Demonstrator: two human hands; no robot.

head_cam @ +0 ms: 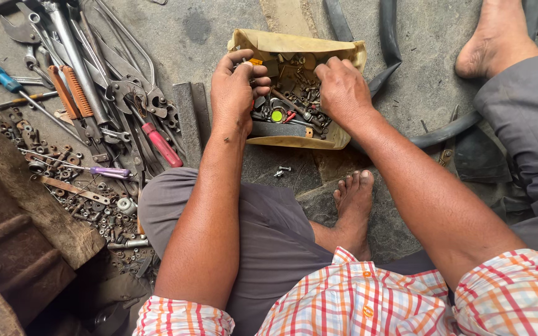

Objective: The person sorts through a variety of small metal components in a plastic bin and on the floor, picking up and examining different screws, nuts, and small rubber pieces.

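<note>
Box (294,43): shallow, tan cardboard, worn and open-topped, lying flat on the concrete floor (207,37). Contents: mixed small hardware (297,93), namely nuts, bolts, washers and dark metal scraps, plus one bright green round piece (277,116).

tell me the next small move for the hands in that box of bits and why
Probably the right hand should keep raking parts aside in the yellow box, since the left hand is curled over small pieces at its edge and the box is a jumble of nuts and bolts.
</note>
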